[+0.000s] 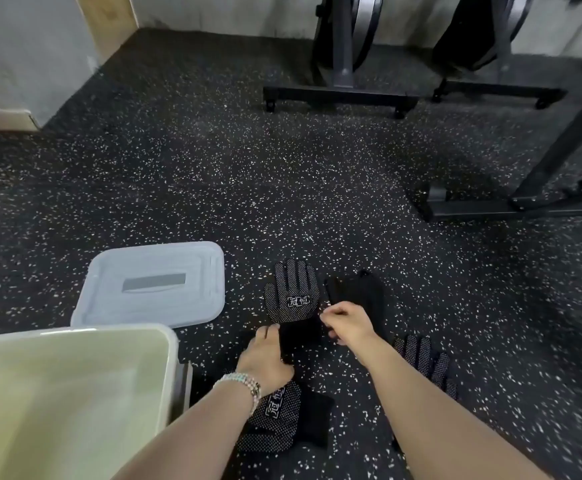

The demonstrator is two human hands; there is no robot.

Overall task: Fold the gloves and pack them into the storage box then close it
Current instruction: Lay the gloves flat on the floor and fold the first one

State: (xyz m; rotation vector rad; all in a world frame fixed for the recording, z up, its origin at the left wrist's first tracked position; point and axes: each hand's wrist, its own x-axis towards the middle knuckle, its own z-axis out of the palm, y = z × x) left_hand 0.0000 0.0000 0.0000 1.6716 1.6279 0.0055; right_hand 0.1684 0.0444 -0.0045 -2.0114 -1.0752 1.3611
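A black dotted glove [291, 296] lies flat on the speckled floor, fingers pointing away, a white logo on its palm. My left hand [265, 355] presses on its cuff from the left. My right hand [346, 322] pinches the cuff's right edge. A plain black glove [358, 289] lies just right of it, partly under my right hand. Another dotted glove [277, 417] lies under my left wrist, and one more [428, 358] sits under my right forearm. The open storage box [164, 341] stands at the lower left, and its translucent lid [151, 285] lies on the floor behind it.
Black exercise-machine frames [338, 95] stand on the floor at the back and at the right [490, 206]. A grey wall and a wooden panel [105, 15] fill the far left corner. Bare speckled floor stretches between the gloves and the machines.
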